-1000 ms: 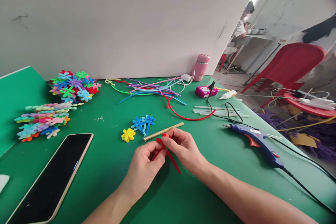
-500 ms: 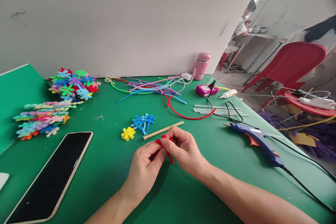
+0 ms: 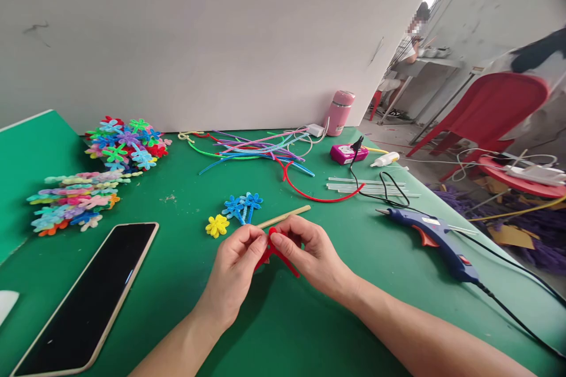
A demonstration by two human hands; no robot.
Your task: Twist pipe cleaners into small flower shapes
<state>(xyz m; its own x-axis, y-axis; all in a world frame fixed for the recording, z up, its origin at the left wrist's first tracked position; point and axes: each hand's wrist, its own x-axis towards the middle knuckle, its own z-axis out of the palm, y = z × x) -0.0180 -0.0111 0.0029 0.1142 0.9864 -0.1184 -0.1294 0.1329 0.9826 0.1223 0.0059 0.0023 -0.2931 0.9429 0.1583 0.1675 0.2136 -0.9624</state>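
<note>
A red pipe cleaner point(image 3: 287, 263) is bent between my two hands, one straight end pointing down to the right. My left hand point(image 3: 239, 262) pinches it with thumb and forefinger. On its other side my right hand point(image 3: 309, 250) grips it, thumb pressed on the loop; part of the bend is hidden by the fingers. Just beyond lies a wooden stick point(image 3: 287, 217), its near end covered by my hands. Blue pipe-cleaner flowers with stems point(image 3: 243, 207) and a yellow flower point(image 3: 217, 225) rest on the green table point(image 3: 186, 283), left of the stick.
Loose pipe cleaners point(image 3: 252, 150) lie at the back, flower piles point(image 3: 126, 144) at left. A phone point(image 3: 88, 300) is front left. At right are a hot glue gun point(image 3: 431, 235), clear glue sticks point(image 3: 354, 187), a purple box point(image 3: 348, 154), a white bottle point(image 3: 385, 159) and a pink flask point(image 3: 340, 113).
My left hand has shifted slightly left and down. The red pipe cleaner shows more of its bend, its free end reaching farther right. The stick's near end is now covered.
</note>
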